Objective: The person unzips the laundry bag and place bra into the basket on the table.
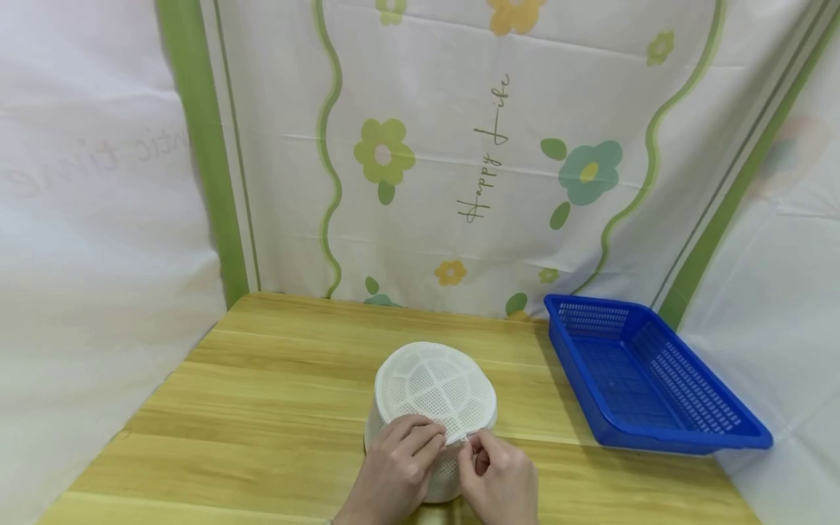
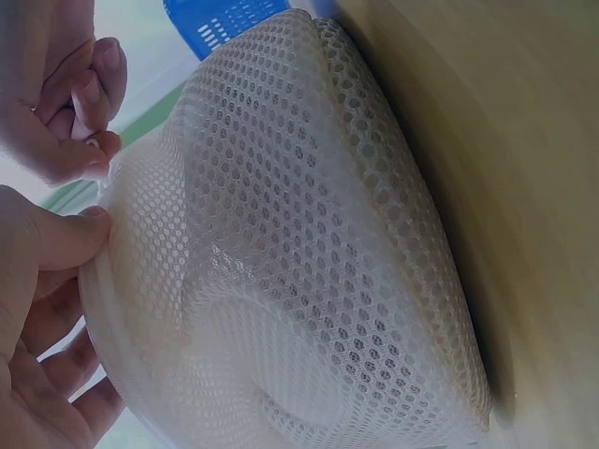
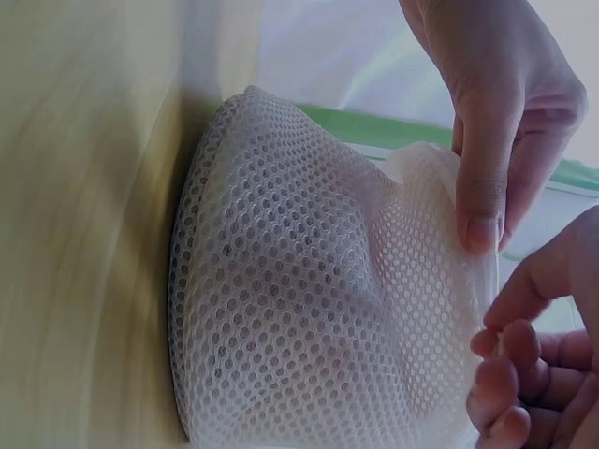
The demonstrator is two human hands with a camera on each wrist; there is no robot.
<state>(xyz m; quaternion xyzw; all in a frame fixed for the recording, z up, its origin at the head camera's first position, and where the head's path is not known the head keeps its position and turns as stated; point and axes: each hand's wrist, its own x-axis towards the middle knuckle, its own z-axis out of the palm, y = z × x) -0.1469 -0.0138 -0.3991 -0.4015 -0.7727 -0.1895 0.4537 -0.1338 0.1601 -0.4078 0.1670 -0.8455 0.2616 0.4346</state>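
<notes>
A round white mesh laundry bag [image 1: 436,383] stands on the wooden table, its flat ribbed lid facing up. My left hand [image 1: 399,467] grips the lid's near rim, thumb on the side wall and fingers over the top. Just to the right, my right hand [image 1: 502,474] pinches a small white zipper pull [image 1: 465,438] at that same rim, mostly hidden by the fingertips. In the left wrist view, the mesh side wall [image 2: 271,187] sags inward below the left thumb. The right wrist view shows both hands close together along the rim.
A blue plastic basket [image 1: 590,390] with slotted walls sits at the right of the wooden table [image 1: 262,408]. Behind the table hangs a white curtain [image 1: 426,240] with flowers and green stripes, and more white cloth encloses the left and right sides.
</notes>
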